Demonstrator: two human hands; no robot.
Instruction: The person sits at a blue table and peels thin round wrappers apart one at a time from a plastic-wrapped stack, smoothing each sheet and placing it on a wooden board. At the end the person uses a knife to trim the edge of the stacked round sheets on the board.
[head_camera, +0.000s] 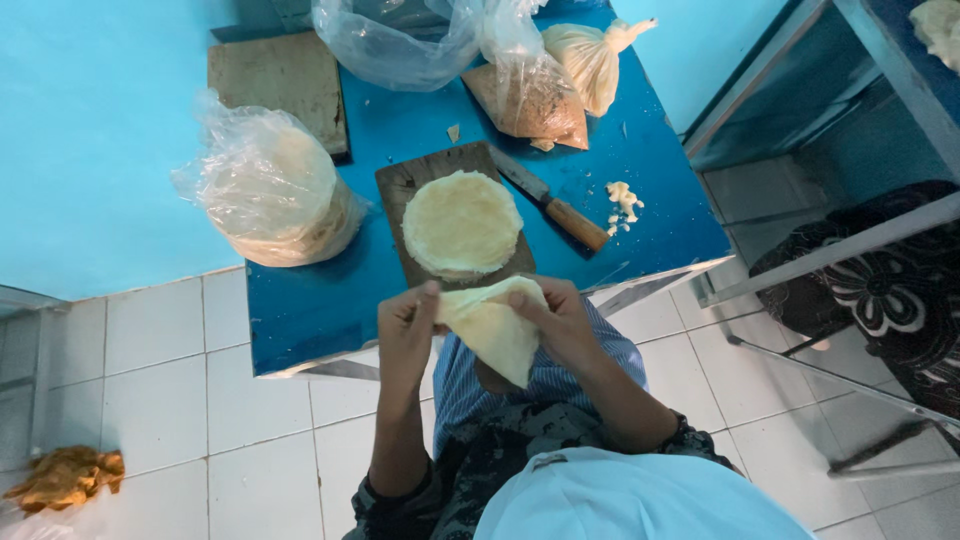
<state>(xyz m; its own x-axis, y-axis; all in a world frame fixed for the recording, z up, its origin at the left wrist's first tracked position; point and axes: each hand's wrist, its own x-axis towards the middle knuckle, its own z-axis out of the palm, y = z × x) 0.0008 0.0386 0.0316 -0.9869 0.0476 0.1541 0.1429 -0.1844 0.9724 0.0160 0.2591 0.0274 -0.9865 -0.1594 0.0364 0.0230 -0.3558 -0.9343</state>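
I hold a pale folded dough sheet (495, 325) in both hands over my lap, shaped like a triangle pointing down. My left hand (407, 328) pinches its left upper edge and my right hand (562, 320) grips its right upper edge. Just beyond, a stack of round dough sheets (461, 224) lies on a wooden cutting board (398, 185) on the blue table (310, 310). A knife with a wooden handle (560, 212) lies to the right of the board.
A clear bag of round sheets (272, 190) sits at the table's left. Bags of filling (530, 95) and a tied pale bag (592, 60) lie at the back, beside another wooden board (280, 78). Dough scraps (623, 200) lie right. A metal rack (860, 240) stands right; an orange rag (65, 476) lies on the tiled floor.
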